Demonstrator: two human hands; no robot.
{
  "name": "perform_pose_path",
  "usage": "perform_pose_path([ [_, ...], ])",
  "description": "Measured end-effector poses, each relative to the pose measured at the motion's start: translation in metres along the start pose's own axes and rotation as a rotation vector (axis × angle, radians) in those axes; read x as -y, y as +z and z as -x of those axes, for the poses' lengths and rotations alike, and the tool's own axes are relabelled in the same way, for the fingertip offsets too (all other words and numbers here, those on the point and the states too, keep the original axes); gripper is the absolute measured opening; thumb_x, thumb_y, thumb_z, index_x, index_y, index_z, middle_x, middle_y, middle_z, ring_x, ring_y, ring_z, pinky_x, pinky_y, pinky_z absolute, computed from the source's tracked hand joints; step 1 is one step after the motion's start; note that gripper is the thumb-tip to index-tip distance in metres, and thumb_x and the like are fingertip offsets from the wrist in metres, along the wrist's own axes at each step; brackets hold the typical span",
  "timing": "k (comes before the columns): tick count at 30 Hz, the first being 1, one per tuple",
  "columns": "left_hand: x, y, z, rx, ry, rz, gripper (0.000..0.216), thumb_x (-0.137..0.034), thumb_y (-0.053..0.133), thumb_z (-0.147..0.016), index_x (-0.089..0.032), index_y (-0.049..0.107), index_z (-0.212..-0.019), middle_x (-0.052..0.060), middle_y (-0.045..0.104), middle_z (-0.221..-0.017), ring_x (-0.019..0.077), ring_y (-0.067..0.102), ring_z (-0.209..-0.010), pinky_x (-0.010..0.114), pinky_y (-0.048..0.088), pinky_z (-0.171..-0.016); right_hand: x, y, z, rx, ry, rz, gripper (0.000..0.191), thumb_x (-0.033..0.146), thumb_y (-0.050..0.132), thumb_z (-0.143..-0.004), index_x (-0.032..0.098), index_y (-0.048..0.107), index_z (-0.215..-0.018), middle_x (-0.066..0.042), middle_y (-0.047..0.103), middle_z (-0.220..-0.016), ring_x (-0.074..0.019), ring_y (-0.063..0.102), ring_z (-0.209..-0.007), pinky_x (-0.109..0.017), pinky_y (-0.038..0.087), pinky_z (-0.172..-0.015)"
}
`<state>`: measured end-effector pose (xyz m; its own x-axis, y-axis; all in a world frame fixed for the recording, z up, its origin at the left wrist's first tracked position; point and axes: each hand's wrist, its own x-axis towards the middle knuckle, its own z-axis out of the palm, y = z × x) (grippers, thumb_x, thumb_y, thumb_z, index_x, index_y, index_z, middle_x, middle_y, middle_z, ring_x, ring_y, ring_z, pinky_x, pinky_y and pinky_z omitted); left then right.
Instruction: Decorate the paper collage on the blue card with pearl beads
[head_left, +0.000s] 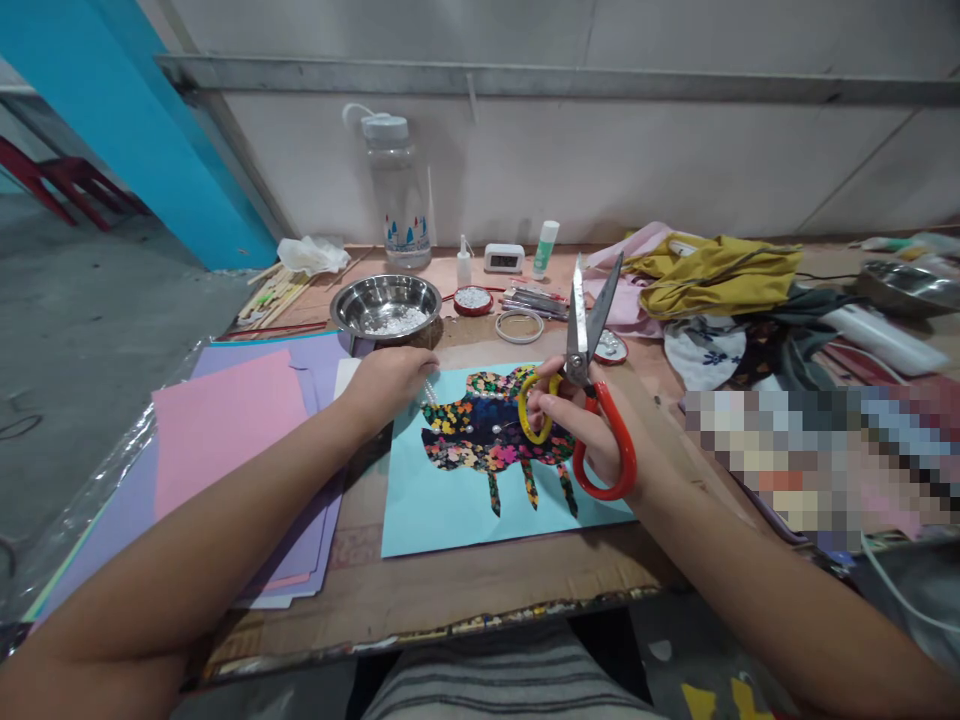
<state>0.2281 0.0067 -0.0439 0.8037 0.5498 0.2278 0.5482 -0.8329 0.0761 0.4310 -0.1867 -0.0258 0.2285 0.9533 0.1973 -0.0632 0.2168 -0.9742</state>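
My right hand (581, 425) grips a pair of scissors (589, 345) with one yellow and one red handle, blades open and pointing up. Under it lies a light blue sheet (442, 500) bearing a flower-patterned cut-out shape (491, 440) edged with small white beads. My left hand (390, 385) rests curled at the sheet's upper left corner, its fingers pinched on a short string of white beads (429, 392).
A steel bowl (386, 305) with white beads stands behind the sheet. Pink and purple paper sheets (232, 430) lie at the left. A water bottle (397, 195), glue stick (546, 248), small clock (504, 258), round lids and piled cloth (720, 280) crowd the back and right.
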Motion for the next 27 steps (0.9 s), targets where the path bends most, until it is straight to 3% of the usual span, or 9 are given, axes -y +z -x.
perform_pose_path([
  [9,-0.012,-0.009,0.0,0.049,-0.121,0.002,0.034,-0.03,0.038,-0.1,-0.015,0.065,-0.113,0.013,0.075,-0.095,0.0271,0.071,-0.084,0.034,0.047,-0.073,0.001,0.002,0.001,-0.003,0.026,-0.005,0.024,0.031,0.068,-0.087,0.024,0.054,-0.105,0.001,0.06,-0.084,-0.0139,0.062,-0.072,-0.03,0.054,-0.066],
  [14,-0.009,-0.017,0.004,-0.048,-0.148,0.174,0.029,-0.033,0.046,-0.098,-0.017,0.067,-0.109,0.01,0.075,-0.098,0.0245,0.068,-0.086,0.033,0.047,-0.074,0.004,0.0,0.001,-0.015,0.015,0.052,0.028,0.037,0.067,-0.087,0.024,0.052,-0.107,0.0,0.059,-0.084,-0.0153,0.061,-0.072,-0.031,0.053,-0.066],
  [16,-0.014,-0.023,0.005,-0.145,-0.151,0.344,0.026,-0.035,0.049,-0.097,-0.018,0.067,-0.106,0.008,0.073,-0.102,0.0221,0.066,-0.09,0.032,0.047,-0.079,0.014,-0.002,0.003,-0.013,-0.029,0.179,0.028,0.041,0.064,-0.089,0.025,0.053,-0.108,0.0,0.057,-0.084,-0.015,0.059,-0.069,-0.031,0.051,-0.063],
  [18,-0.026,-0.033,0.007,-0.241,-0.181,0.671,0.025,-0.036,0.052,-0.095,-0.018,0.064,-0.106,0.007,0.07,-0.101,0.0193,0.063,-0.089,0.031,0.048,-0.08,0.028,-0.004,0.004,-0.009,-0.086,0.382,0.029,0.045,0.065,-0.088,0.025,0.054,-0.107,0.0,0.054,-0.08,-0.0145,0.055,-0.066,-0.029,0.048,-0.062],
  [21,-0.052,-0.048,0.015,-0.238,-0.209,1.135,0.023,-0.039,0.05,-0.096,-0.019,0.058,-0.102,0.002,0.062,-0.085,0.0154,0.058,-0.077,0.029,0.049,-0.074,0.048,-0.005,0.006,-0.018,-0.143,0.66,0.038,0.049,0.073,-0.08,0.025,0.055,-0.102,0.0,0.053,-0.077,-0.0155,0.052,-0.064,-0.029,0.045,-0.058],
  [24,-0.075,-0.059,0.026,-0.165,-0.19,1.28,0.025,-0.041,0.045,-0.099,-0.02,0.055,-0.09,0.0,0.053,-0.076,0.0146,0.052,-0.073,0.029,0.045,-0.074,0.051,-0.002,0.006,-0.025,-0.157,0.832,0.042,0.05,0.079,-0.073,0.023,0.057,-0.097,-0.003,0.059,-0.078,-0.0194,0.056,-0.069,-0.03,0.045,-0.06],
  [27,-0.084,-0.059,0.035,-0.173,-0.189,1.318,0.028,-0.043,0.04,-0.101,-0.021,0.052,-0.087,0.001,0.051,-0.079,0.0156,0.051,-0.076,0.031,0.044,-0.076,0.039,0.002,0.006,-0.003,-0.166,0.895,0.042,0.051,0.076,-0.075,0.022,0.059,-0.1,-0.005,0.064,-0.083,-0.0224,0.06,-0.073,-0.032,0.047,-0.063],
])
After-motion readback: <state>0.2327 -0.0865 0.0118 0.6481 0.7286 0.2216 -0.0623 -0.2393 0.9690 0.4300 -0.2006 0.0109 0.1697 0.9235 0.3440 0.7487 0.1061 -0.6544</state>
